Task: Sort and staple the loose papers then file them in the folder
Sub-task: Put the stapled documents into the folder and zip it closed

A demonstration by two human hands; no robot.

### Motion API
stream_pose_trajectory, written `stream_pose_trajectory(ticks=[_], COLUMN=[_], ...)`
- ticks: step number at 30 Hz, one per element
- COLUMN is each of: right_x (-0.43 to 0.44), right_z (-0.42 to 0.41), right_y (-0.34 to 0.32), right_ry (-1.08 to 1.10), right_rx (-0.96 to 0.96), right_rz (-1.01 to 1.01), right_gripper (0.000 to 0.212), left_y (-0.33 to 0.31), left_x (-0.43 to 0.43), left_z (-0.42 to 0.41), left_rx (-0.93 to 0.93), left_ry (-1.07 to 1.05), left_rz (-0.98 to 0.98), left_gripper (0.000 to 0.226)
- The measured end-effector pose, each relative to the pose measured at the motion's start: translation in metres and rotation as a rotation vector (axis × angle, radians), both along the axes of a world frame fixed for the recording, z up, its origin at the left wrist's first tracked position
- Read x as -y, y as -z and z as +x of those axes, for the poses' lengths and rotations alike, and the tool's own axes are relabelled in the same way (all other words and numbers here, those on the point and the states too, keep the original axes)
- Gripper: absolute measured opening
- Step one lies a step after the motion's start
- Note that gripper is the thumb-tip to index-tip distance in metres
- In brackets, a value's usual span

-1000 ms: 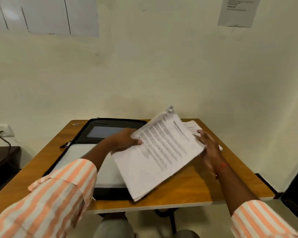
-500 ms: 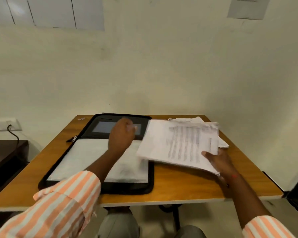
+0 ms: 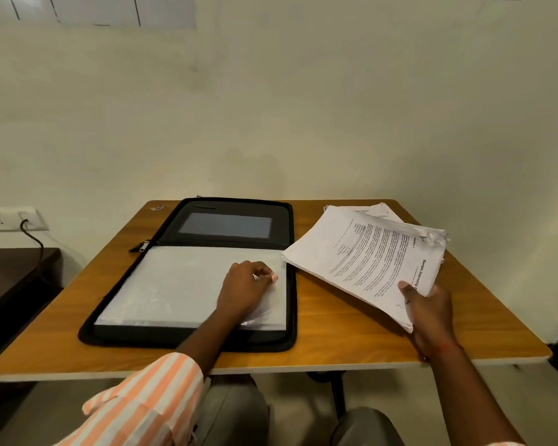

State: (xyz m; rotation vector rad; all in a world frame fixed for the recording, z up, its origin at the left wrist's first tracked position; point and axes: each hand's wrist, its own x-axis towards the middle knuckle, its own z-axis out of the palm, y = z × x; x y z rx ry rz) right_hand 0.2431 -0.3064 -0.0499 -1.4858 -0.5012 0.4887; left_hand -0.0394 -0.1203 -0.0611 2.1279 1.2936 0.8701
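While the stack of papers (image 3: 368,262) is held tilted over the right side of the table (image 3: 335,336), its near corner gripped by the right hand (image 3: 429,313), the left hand (image 3: 245,291) lies with curled fingers on the clear sleeves (image 3: 174,284) of the open black folder (image 3: 226,243) beside it; whether it pinches one cannot be told.

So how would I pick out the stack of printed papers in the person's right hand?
Find the wooden table, then look right of the open black zip folder. The right hand grips the printed stack by its near corner, lifted at a slant. Unlike the loose papers lying flat behind it, its far corner is crumpled.
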Motion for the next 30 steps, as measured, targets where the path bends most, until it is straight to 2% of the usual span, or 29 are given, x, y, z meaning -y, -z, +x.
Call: stream_pose_trajectory(ticks=[5, 8, 10, 15, 18, 22, 27, 30], right_x=[0.008, 0.014, 0.018, 0.028, 0.034, 0.041, 0.048, 0.051], right_z=[-0.007, -0.010, -0.011, -0.011, -0.011, -0.012, -0.006, -0.004], right_y=[-0.004, -0.007, -0.010, -0.009, -0.008, -0.010, -0.014, -0.014], right_ry=[0.022, 0.038, 0.028, -0.029, -0.045, -0.055, -0.151, -0.221], right_rx=[-0.041, -0.064, -0.076, -0.038, -0.038, -0.074, -0.007, -0.077], right_rz=[0.040, 0.068, 0.083, 0.050, 0.036, 0.048, -0.087, -0.087], right_gripper=[0.036, 0.037, 0.038, 0.037, 0.036, 0.037, 0.030, 0.029], left_y=[0.001, -0.010, -0.023, -0.041, -0.046, -0.045, -0.045, -0.044], left_x=[-0.003, -0.008, -0.015, -0.027, -0.030, -0.028, -0.027, -0.029], left_z=[-0.003, 0.000, 0.005, 0.015, 0.020, 0.024, 0.026, 0.025], left_rx=[0.142, 0.168, 0.148, -0.064, -0.108, -0.101, -0.035, -0.059], left_ry=[-0.065, -0.080, -0.094, -0.115, -0.145, -0.146, -0.156, -0.157], left_rz=[-0.145, -0.198, -0.230, -0.222, -0.209, -0.212, -0.235, -0.239], left_gripper=[0.025, 0.023, 0.022, 0.026, 0.023, 0.020, 0.022, 0.022])
